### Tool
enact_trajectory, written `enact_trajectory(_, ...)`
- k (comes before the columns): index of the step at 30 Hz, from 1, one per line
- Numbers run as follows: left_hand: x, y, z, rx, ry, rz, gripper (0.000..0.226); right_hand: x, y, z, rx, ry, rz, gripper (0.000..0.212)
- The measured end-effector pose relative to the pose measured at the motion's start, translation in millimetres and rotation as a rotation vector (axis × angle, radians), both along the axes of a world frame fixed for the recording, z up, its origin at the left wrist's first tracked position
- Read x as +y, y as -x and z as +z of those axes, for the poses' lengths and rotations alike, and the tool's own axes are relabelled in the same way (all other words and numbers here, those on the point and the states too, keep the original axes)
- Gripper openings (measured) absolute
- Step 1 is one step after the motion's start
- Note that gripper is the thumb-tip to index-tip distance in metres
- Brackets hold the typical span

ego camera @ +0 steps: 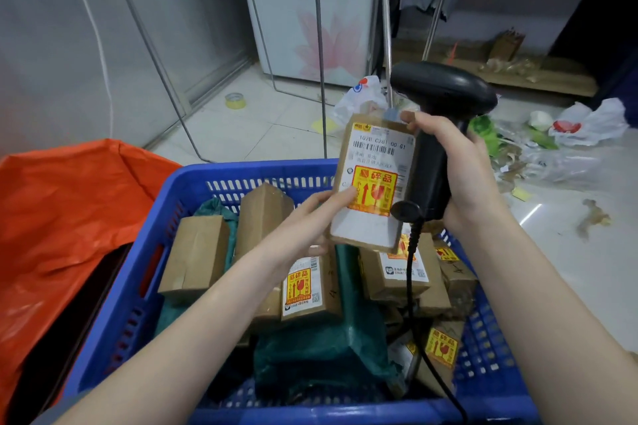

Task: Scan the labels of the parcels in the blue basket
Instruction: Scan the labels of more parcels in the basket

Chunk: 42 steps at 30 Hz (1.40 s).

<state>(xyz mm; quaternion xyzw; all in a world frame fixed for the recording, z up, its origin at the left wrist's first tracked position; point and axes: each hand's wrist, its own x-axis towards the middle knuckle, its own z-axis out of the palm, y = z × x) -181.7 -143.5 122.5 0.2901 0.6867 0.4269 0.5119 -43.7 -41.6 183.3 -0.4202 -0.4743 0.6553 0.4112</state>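
My left hand (310,217) pinches the parcel (373,183); my right hand (459,166) grips the scanner (435,134), also touching it. That crowded hold may block the barcode.

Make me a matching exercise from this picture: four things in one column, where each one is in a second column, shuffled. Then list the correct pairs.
Things
1. barcode scanner
2. raised parcel
3. roll of tape
4. orange bag

Places
A. on the tiled floor by the sliding door
B. gripped in the right hand
C. just left of the blue basket
D. held above the basket, left hand at its lower edge, label facing the camera

Pairs: 1-B, 2-D, 3-A, 4-C
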Motion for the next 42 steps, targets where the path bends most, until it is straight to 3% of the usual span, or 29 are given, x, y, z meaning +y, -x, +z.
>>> enact_trajectory(3,-2,-1,2,0.148,0.000,-0.147,0.053,2,-1,-7,-0.007,0.020,0.006,0.053)
enact_trajectory(14,11,6,0,0.103,-0.105,-0.008,0.041,9,7,-15,0.090,0.182,0.063,0.073)
enact_trajectory(18,16,10,-2,0.072,-0.060,-0.010,0.044,8,10,-17,0.090,0.166,0.068,0.066)
enact_trajectory(24,7,10,4,0.204,-0.085,-0.062,0.062,8,11,-20,0.052,0.141,0.069,0.069)
enact_trajectory(31,10,20,9,0.277,-0.183,0.145,0.066,11,7,-14,-0.020,0.099,-0.021,0.054)
enact_trajectory(37,12,29,6,0.523,-0.135,0.293,0.070,13,6,-12,-0.007,0.149,0.102,0.024)
enact_trajectory(42,12,31,8,0.574,-0.151,0.349,0.069,7,5,-5,-0.021,0.163,0.250,0.034)
